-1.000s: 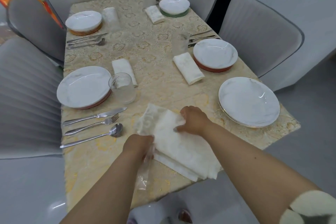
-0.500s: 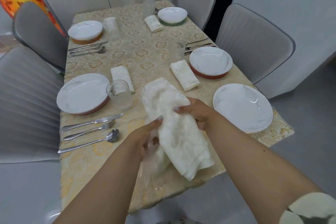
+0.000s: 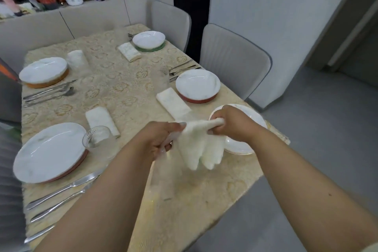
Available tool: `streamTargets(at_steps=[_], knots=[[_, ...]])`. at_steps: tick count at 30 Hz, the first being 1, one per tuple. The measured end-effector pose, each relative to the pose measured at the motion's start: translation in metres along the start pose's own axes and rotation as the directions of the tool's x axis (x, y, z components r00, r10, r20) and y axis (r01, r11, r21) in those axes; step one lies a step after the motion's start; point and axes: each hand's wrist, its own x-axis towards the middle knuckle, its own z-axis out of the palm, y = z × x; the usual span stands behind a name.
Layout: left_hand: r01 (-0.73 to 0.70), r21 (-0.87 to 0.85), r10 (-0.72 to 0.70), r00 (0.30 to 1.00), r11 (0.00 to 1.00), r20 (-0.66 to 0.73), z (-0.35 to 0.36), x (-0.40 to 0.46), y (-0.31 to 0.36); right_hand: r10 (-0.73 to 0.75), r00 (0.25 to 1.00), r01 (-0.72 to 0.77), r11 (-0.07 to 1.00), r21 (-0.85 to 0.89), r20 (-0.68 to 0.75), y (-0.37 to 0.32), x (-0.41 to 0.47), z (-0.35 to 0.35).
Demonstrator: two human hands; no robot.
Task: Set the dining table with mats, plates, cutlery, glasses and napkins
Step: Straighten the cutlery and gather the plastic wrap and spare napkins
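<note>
Since 0.5 s ago we've lifted the napkin (image 3: 201, 145) to frame center, left hand (image 3: 158, 139) & right hand (image 3: 233, 124) pinching its top edge; soft, light, floppy, so grip corners.

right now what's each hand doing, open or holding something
Left hand: grips the white napkin, held off the table.
Right hand: grips the same napkin's other end.
</note>
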Motion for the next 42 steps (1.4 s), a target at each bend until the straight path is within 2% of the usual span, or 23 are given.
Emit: streamTargets(at_steps=[2,5,6,8,10,11,12,13,14,15,18,20,22,24,26,28,30,31,32,34,36,38,42], knots=[[-0.115,0.071,0.112,0.993,0.991,0.044,0.016,0.005,0.018,-0.05,0.971,0.018,0.99,-0.138,-0.234,0.011,0.0,-0.018],[-0.284,0.037,0.283,0.959,0.958,0.029,0.04,0.015,0.044,-0.219,0.79,0.125,0.972,-0.199,-0.573,0.02,-0.004,-0.046],[-0.316,0.033,0.315,0.949,0.948,0.022,0.049,0.02,0.05,-0.232,0.747,0.132,0.97,-0.202,-0.623,0.026,-0.005,-0.052],[-0.35,0.063,0.353,0.934,0.935,-0.053,0.063,0.031,0.053,-0.197,0.73,0.102,0.978,-0.181,-0.655,0.044,-0.005,-0.051],[-0.325,0.06,0.33,0.927,0.944,-0.178,0.073,0.047,0.048,-0.189,0.773,0.092,0.978,-0.188,-0.605,0.069,-0.006,-0.039],[-0.29,0.074,0.3,0.93,0.954,-0.212,0.076,0.056,0.044,-0.17,0.85,0.082,0.977,-0.195,-0.499,0.083,-0.008,-0.03],[-0.253,0.091,0.267,0.939,0.963,-0.217,0.079,0.064,0.04,-0.1,0.948,0.043,0.981,-0.188,-0.302,0.098,-0.01,-0.021],[-0.221,0.091,0.235,0.949,0.971,-0.21,0.083,0.07,0.038,0.008,0.998,-0.019,0.985,-0.173,-0.064,0.109,-0.014,-0.013],[-0.202,0.061,0.21,0.96,0.977,-0.186,0.088,0.075,0.038,0.115,0.985,-0.098,0.986,-0.137,0.128,0.12,-0.017,-0.007],[-0.181,0.02,0.182,0.97,0.983,-0.16,0.095,0.078,0.038,0.187,0.954,-0.185,0.982,-0.03,0.233,0.127,-0.019,-0.004],[-0.115,-0.149,0.1,0.989,0.982,-0.107,0.123,0.087,0.039,0.267,0.927,-0.361,0.827,0.431,0.263,0.136,-0.013,-0.01],[-0.105,-0.191,0.085,0.99,0.976,-0.109,0.145,0.095,0.023,0.368,0.911,-0.38,0.575,0.724,0.187,0.139,-0.004,-0.017],[-0.124,-0.119,0.102,0.979,0.985,-0.179,0.161,0.101,-0.006,0.452,0.874,-0.371,0.379,0.848,0.179,0.15,0.004,-0.02],[-0.159,0.113,0.185,0.944,0.981,-0.274,0.171,0.1,-0.033,0.454,0.868,-0.423,0.46,0.781,0.202,0.156,0.009,-0.021],[-0.211,0.361,0.328,0.895,0.908,-0.302,0.178,0.096,-0.051,0.455,0.883,-0.425,0.671,0.608,0.114,0.16,0.016,-0.015],[-0.212,0.601,0.457,0.841,0.77,-0.289,0.181,0.096,-0.058,0.411,0.912,-0.38,0.86,0.341,-0.02,0.162,0.024,-0.009],[-0.074,0.802,0.518,0.798,0.592,-0.308,0.181,0.097,-0.062,0.372,0.927,-0.354,0.912,0.205,-0.055,0.163,0.029,-0.003],[0.01,0.817,0.492,0.794,0.576,-0.357,0.179,0.099,-0.064,0.377,0.922,-0.359,0.919,0.164,-0.089,0.163,0.031,0.001],[0.076,0.784,0.427,0.804,0.616,-0.414,0.176,0.099,-0.065,0.395,0.907,-0.384,0.918,0.1,-0.146,0.163,0.033,0.002],[0.11,0.589,0.243,0.839,0.801,-0.487,0.171,0.102,-0.068,0.456,0.849,-0.495,0.863,-0.098,-0.267,0.16,0.035,0.002],[0.091,0.369,0.091,0.889,0.925,-0.448,0.166,0.109,-0.072,0.559,0.788,-0.61,0.767,-0.2,-0.26,0.158,0.04,0.001],[0.071,0.329,0.055,0.932,0.942,-0.358,0.161,0.113,-0.077,0.635,0.752,-0.657,0.744,-0.124,-0.175,0.167,0.051,0.002],[0.048,0.336,0.081,0.929,0.941,-0.361,0.15,0.112,-0.087,0.579,0.809,-0.584,0.811,-0.036,-0.102,0.168,0.06,0.008]])
